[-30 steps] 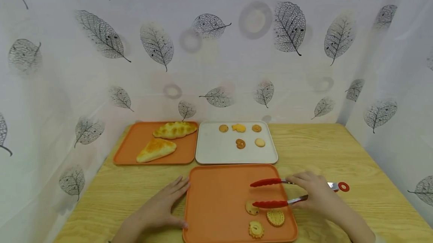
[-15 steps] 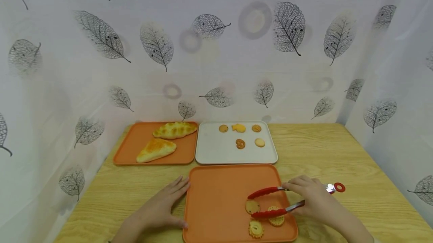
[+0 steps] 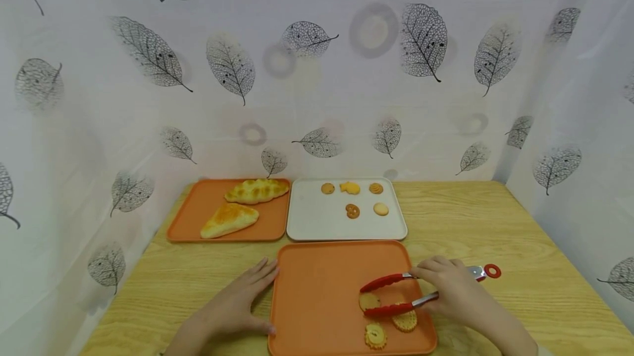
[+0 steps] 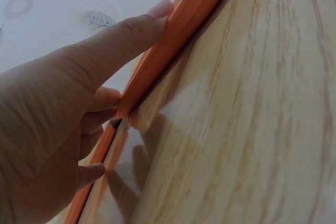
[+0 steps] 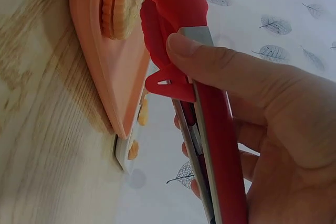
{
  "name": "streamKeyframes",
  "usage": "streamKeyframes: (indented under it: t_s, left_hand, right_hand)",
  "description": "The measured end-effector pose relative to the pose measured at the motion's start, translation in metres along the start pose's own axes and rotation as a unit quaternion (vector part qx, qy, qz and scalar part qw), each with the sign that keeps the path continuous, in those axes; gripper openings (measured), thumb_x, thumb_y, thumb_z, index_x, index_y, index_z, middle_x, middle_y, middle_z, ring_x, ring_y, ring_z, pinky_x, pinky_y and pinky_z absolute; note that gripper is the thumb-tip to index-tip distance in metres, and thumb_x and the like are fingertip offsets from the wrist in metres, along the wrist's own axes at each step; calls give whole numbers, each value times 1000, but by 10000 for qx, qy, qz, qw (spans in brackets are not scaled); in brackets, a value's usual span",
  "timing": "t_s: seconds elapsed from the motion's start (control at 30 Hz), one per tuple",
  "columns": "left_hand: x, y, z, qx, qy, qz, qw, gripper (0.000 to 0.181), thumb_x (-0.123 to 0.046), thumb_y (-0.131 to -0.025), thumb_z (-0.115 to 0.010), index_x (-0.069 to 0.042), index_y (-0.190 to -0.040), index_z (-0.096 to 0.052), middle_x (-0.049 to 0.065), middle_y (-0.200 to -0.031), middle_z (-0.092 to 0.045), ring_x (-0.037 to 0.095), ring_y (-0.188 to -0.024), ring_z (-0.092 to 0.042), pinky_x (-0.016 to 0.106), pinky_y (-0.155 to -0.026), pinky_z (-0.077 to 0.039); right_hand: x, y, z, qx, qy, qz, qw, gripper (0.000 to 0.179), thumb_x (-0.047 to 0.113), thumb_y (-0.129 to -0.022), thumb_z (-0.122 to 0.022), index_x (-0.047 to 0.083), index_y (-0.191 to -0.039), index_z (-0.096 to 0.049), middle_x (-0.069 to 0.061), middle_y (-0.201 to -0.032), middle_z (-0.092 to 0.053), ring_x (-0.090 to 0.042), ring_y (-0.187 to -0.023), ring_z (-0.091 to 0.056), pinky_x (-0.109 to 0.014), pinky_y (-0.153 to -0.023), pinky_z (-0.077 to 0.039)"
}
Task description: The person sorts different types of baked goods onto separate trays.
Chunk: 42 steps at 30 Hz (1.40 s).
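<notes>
Table with wood grain supports the front orange tray at lower centre. Red tongs at lower right are gripped by the right hand, arms partly spread, apparently to straddle a cookie. Left hand, fingers extended, touches the tray's left edge, presumably for steadying. Round cookie lies between the tong tips, on the tray's right half; pinch contact cannot be confirmed.

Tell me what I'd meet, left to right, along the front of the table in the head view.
Left hand → front orange tray → right hand → tongs' red end ring.
</notes>
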State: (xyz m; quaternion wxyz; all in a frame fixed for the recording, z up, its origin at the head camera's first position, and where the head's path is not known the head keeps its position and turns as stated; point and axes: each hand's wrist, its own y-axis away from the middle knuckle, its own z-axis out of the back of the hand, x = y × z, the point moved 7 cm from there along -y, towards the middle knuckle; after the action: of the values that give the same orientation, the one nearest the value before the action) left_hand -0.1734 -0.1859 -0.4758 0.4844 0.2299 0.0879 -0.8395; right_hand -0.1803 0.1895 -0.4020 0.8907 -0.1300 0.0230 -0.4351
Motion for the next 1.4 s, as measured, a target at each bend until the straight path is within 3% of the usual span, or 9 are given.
streamKeyframes:
  t_s: [0.43, 0.93, 1.4]
  left_hand:
    - [0, -2, -1, 112, 106, 88, 9998, 113, -76, -68, -66, -17, -156, -26, -2, -164, -19, 28, -152, -13, 59, -115, -26]
    - [1, -3, -2, 32, 23, 33, 10000, 114, -77, -67, -65, -19, -156, -25, -2, -164, -19, 29, -152, -14, 60, -114, -28]
    - [1, -2, -1, 59, 49, 13, 10000, 113, -76, -68, -66, -16, -155, -27, 0, -164, -20, 29, -152, -14, 60, -114, -28]
  right_hand:
    - [-3, -20, -2, -364, -43, 255, 9990, 54, 37, -58, -92, 20, -106, -74, 5, -100, -70, -22, -94, -64, -45, -72, -49]
    - [-15, -78, -2, -492, -20, 406, 9980, 54, 31, -61, -92, 12, -108, -73, -1, -101, -71, -24, -96, -63, -47, -76, -51]
    - [-45, -132, -17, -502, -100, 86, 9987, 59, 32, -65, -90, 10, -116, -70, -8, -110, -70, -31, -104, -61, -53, -78, -47]
